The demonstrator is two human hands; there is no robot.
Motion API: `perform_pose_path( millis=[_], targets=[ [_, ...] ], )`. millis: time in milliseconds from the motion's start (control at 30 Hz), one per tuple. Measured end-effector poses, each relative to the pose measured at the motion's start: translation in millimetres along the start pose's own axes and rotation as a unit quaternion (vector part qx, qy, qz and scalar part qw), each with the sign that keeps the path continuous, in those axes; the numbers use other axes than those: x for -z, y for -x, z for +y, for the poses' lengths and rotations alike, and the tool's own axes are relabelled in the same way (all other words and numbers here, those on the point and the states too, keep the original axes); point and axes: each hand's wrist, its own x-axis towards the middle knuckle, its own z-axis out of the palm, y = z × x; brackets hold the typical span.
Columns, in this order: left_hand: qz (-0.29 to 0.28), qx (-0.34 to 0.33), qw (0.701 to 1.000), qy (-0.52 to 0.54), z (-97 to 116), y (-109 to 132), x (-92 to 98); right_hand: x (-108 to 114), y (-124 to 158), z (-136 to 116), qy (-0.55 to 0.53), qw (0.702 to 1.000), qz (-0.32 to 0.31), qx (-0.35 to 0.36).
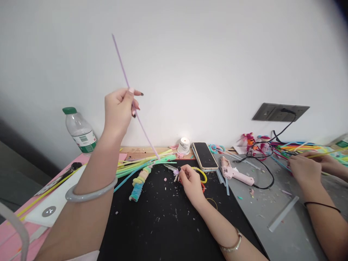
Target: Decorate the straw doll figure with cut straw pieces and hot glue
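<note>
My left hand (119,108) is raised in front of the wall, thumb and fingers pinching a long lilac pipe cleaner (121,62). The pipe cleaner slants down to the right, its lower end close above the bundle of pale green and yellow pipe cleaners (127,166). Low over the black mat (163,232), my right hand (191,183) is closed at the fingertips on a small lilac piece (176,172) whose shape is hard to make out. Left of it lies a figure of coiled blue, yellow and pink pipe cleaner (140,183).
Behind my right hand stand a small white cup (184,145) and a phone (205,156). A pink glue gun (236,174) lies right, its cord running to the wall socket (280,112). A glue stick (283,214) lies near a co-worker's hands (306,168). A bottle (80,130) stands left.
</note>
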Motion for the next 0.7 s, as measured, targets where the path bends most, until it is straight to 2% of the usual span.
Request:
perform_pose_path(
  millis=[67,133,167,267,333,367,467,567,700],
  targets=[
    [-0.094,0.108,0.988,0.059,-3.4,10.7,-3.8,0.0,-0.2,0.0,-0.011,1.000,0.008,-0.004],
    [-0.230,0.211,0.947,0.076,-8.7,27.3,-9.1,0.1,-0.8,0.4,-0.025,0.999,0.019,-0.007],
    [-0.308,0.246,0.916,0.070,-11.7,37.6,-12.3,0.2,-1.2,0.8,-0.034,0.999,0.024,-0.009],
    [-0.462,0.306,0.832,0.032,-21.4,73.2,-22.4,0.6,-2.8,2.1,-0.060,0.997,0.036,-0.015],
    [-0.521,0.306,0.796,0.022,-28.2,97.3,-28.3,0.8,-3.9,2.6,-0.069,0.997,0.038,-0.017],
    [-0.531,0.291,0.795,0.017,-31.5,108.6,-30.8,0.9,-4.4,2.7,-0.073,0.997,0.038,-0.016],
    [-0.513,0.254,0.820,0.010,-39.0,136.6,-36.4,0.9,-5.2,2.7,-0.079,0.996,0.030,-0.009],
    [-0.515,0.314,0.792,0.094,-42.8,153.9,-41.6,0.6,-5.2,3.1,-0.074,0.997,0.019,-0.009],
    [-0.505,0.313,0.799,0.092,-46.1,159.2,-46.7,1.1,-4.9,1.3,-0.088,0.996,0.001,-0.032]
  ],
)
